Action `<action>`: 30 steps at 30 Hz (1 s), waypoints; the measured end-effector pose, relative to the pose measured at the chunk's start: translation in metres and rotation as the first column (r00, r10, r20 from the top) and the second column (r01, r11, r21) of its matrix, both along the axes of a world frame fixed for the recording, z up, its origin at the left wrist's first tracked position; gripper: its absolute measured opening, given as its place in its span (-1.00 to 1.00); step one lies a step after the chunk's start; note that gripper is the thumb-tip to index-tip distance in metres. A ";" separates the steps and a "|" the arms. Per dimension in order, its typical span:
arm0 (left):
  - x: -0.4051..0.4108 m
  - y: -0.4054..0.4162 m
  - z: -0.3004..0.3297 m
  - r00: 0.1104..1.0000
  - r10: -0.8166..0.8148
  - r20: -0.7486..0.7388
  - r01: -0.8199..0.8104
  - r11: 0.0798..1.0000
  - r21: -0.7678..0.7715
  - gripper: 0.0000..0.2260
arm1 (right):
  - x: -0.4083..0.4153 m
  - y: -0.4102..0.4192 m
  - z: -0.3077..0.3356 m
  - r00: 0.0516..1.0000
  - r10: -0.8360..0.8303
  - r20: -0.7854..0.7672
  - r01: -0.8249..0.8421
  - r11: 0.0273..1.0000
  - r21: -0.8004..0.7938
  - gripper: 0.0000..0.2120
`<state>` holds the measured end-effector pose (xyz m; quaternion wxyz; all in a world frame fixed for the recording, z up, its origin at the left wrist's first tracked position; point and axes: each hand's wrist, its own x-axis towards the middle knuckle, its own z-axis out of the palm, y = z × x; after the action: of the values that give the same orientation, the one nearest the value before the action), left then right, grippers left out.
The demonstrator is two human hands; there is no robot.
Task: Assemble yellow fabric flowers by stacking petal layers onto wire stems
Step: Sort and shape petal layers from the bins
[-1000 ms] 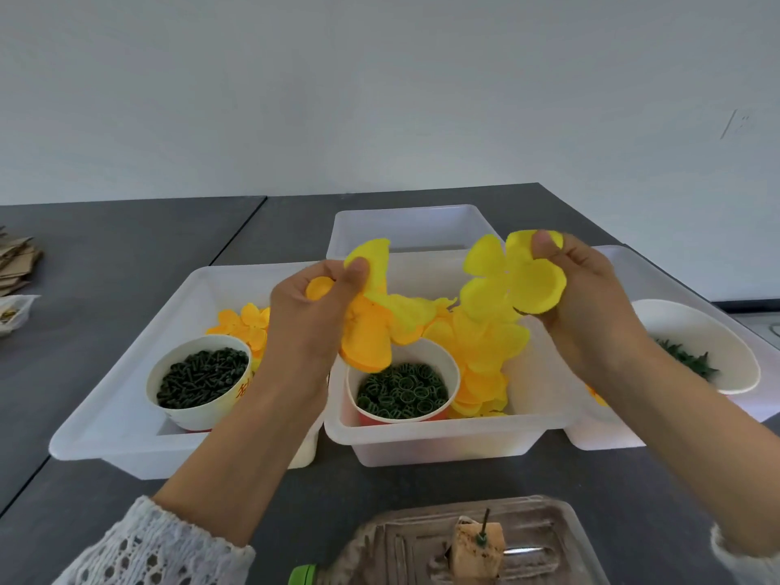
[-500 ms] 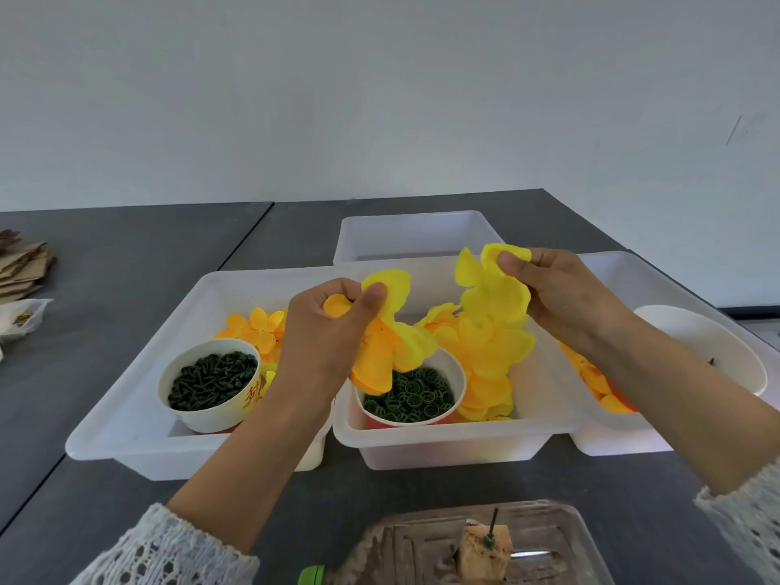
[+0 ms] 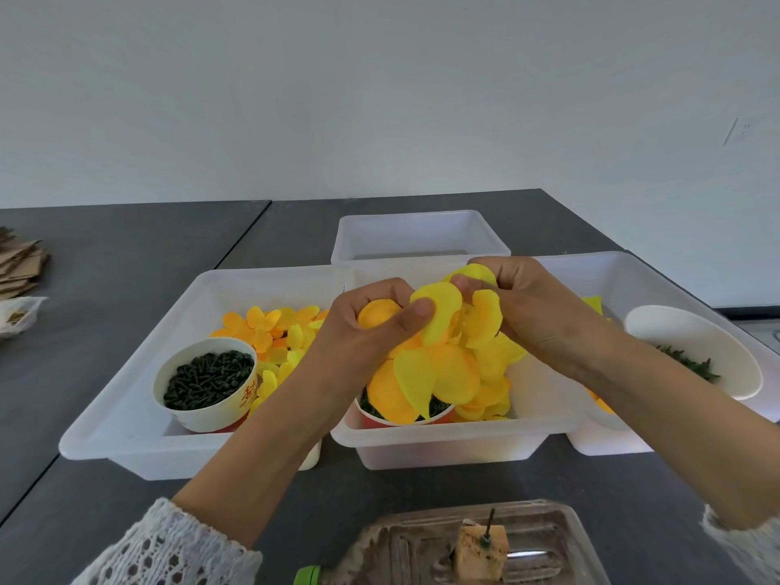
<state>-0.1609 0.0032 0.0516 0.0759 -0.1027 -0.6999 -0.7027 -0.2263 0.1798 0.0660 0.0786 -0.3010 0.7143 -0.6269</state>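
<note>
Head view puts my left hand (image 3: 371, 331) at the middle, thumb and fingers pinching a bunch of yellow petal layers (image 3: 426, 361) whose lower petals hang down over the middle bin (image 3: 443, 441). At 3 o'clock from it my right hand (image 3: 532, 310) meets the same bunch, fingers curled and nipping the top petals, so both hands touch across the fabric. I judge this to be the stacking step: I am bringing a layer onto the ones already gathered. I cannot see any wire stem between my fingers. Below the bunch, at 6 o'clock, a red cup (image 3: 401, 415) of dark green rings is mostly hidden by petals. At 9 o'clock the left bin (image 3: 126, 415) holds loose petals (image 3: 270, 327) and a white cup (image 3: 207, 382) of dark green pegs. Nearest me, a foam block (image 3: 481, 551) carries a short upright pin (image 3: 489, 523). Next the layers' centre holes need lining up, which calls for a light, shifting pinch, since the fabric looks limp and slippery.
</note>
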 end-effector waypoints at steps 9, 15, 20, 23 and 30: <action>-0.001 -0.004 0.004 0.994 -0.058 0.089 0.050 0.994 0.093 -0.81 | 0.003 -0.007 -0.007 0.990 0.074 0.124 -0.068 0.996 -0.052 -0.74; -0.001 -0.002 -0.001 0.979 -0.160 0.123 0.133 0.971 0.201 -0.86 | 0.002 -0.006 -0.013 0.973 0.071 0.221 -0.068 0.997 -0.022 -0.63; -0.002 -0.002 -0.004 0.976 -0.192 0.105 0.152 0.941 0.303 -0.87 | 0.003 -0.009 -0.009 0.976 0.000 0.218 -0.003 1.000 0.011 -0.25; -0.004 0.002 -0.002 0.990 -0.109 0.087 0.089 0.974 0.208 -0.87 | 0.005 -0.011 -0.009 0.979 -0.041 0.200 0.035 0.999 0.033 -0.27; -0.005 -0.001 0.000 0.981 -0.159 0.110 0.131 0.965 0.229 -0.84 | 0.010 -0.008 -0.007 0.990 -0.026 0.136 0.016 0.997 0.074 -0.09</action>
<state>-0.1658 0.0025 0.0512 -0.0098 -0.0994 -0.6115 -0.7849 -0.2164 0.1720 0.0589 0.1318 -0.2468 0.7327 -0.6203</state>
